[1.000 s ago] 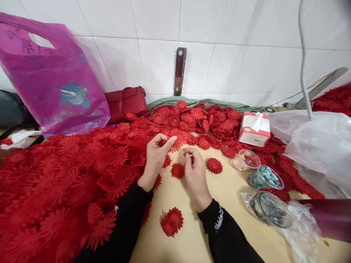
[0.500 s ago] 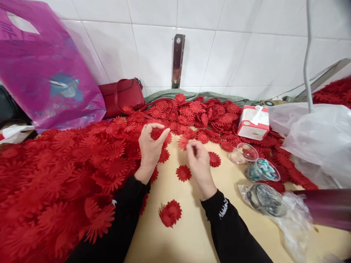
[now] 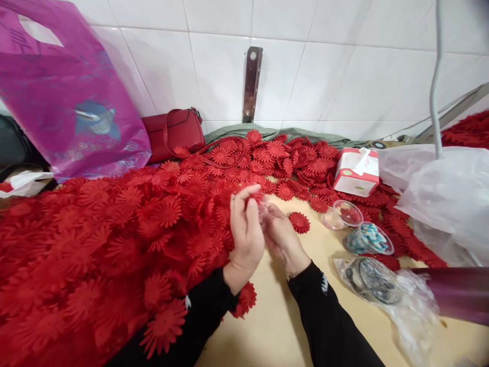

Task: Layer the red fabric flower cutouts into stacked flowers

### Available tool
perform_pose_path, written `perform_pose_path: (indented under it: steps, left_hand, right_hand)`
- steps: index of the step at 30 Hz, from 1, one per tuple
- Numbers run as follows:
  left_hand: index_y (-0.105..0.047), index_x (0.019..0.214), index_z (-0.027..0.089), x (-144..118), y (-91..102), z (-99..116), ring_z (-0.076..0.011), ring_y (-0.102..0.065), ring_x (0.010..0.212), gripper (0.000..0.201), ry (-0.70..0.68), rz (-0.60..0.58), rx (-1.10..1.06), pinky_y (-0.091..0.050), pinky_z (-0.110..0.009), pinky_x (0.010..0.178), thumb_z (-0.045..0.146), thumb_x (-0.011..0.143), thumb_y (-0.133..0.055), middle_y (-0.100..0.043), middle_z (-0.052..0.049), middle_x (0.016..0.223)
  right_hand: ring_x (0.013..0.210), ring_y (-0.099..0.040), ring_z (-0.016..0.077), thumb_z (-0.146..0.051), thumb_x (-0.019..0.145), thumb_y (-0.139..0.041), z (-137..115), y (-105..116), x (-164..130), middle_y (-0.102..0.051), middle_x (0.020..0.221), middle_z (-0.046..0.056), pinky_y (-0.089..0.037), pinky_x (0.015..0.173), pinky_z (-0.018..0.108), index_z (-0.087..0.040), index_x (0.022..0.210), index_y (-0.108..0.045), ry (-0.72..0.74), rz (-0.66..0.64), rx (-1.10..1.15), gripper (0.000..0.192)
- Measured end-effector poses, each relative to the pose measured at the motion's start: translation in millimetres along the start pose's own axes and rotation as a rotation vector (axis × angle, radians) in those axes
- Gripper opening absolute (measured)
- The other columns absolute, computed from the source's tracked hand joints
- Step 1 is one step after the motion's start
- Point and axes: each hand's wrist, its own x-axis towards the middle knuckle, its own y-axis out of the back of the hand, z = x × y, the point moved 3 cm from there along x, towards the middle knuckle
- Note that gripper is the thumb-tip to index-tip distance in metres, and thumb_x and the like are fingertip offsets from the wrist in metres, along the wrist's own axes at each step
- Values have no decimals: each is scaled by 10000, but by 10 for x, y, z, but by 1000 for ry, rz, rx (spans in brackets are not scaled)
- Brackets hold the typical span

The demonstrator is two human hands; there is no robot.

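My left hand [image 3: 246, 237] and my right hand [image 3: 284, 234] meet over the tabletop. Between their fingertips is a red fabric flower [image 3: 256, 193], small and partly hidden by the fingers. The left thumb and forefinger close around its edge, while the right fingertips are pinched together against it, slightly blurred. A large heap of similar red flowers [image 3: 91, 244] lies left of and partly under my left arm. One loose flower [image 3: 299, 223] rests right of my hands, and red flowers [image 3: 246, 299] show beside my left sleeve.
Along the right stand a tissue box [image 3: 355, 181], clear plastic cups [image 3: 369, 239], a bagged round container [image 3: 372, 280] and a purple cylinder [image 3: 454, 293]. A purple bag [image 3: 72, 92] and a red handbag [image 3: 173, 135] are at the back left. White plastic [image 3: 446, 188] sits far right.
My left hand has moved right and closed at the flower that my right hand was holding. The hands, formerly apart, now touch or nearly touch. The view has shifted slightly.
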Motion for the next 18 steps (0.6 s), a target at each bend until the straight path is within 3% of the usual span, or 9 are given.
perform_pose_path:
  steps: [4, 6, 8, 11, 14, 18]
  left_hand:
    - [-700, 1140, 235, -168, -73, -305, -232, -658, 1110, 211, 109, -150, 1, -543, -369, 972, 264, 1027, -525, -703, -99, 1214]
    - [-691, 1113, 221, -84, -27, -491, -232, -672, 1115, 170, 241, -149, -41, -554, -378, 978, 243, 984, -582, -710, -103, 1220]
    - [-654, 1213, 229, 56, 45, -626, -222, -690, 1105, 284, 346, -126, -145, -576, -379, 964, 242, 930, -665, -686, -104, 1296]
    - [-573, 1393, 261, 254, 144, -694, -186, -712, 1025, 601, 386, -177, -255, -590, -341, 928, 256, 835, -797, -730, -74, 1213]
    - [-711, 1158, 195, 341, 211, -692, -164, -710, 922, 422, 448, -315, -277, -583, -301, 888, 323, 785, -864, -770, -48, 1017]
    - [-765, 952, 190, 349, 283, -668, -148, -693, 852, 267, 499, -422, -315, -582, -286, 851, 363, 785, -881, -771, -33, 953]
  right_hand:
    - [641, -554, 129, -370, 860, -642, -135, 136, 21, -624, 820, -16, -480, 619, 278, -246, 981, -566, 163, 232, 48, 189]
    - [813, -629, 160, -431, 960, -562, -213, 160, -32, -656, 990, 32, -526, 757, 323, -247, 1042, -578, 329, 343, -113, 202]
    - [1005, -640, 195, -447, 1014, -509, -270, 132, -94, -647, 1111, 68, -516, 931, 378, -244, 1077, -586, 494, 420, -346, 226]
    - [1096, -616, 217, -380, 1039, -498, -290, 54, -144, -631, 1174, 98, -487, 1014, 416, -235, 1122, -591, 641, 407, -579, 191]
    - [1133, -608, 226, -304, 1037, -502, -288, 19, -154, -627, 1196, 105, -502, 1006, 430, -236, 1149, -616, 730, 344, -678, 174]
    - [1196, -602, 238, -296, 1015, -560, -262, 9, -135, -622, 1195, 101, -527, 1024, 442, -254, 1153, -675, 737, 248, -728, 184]
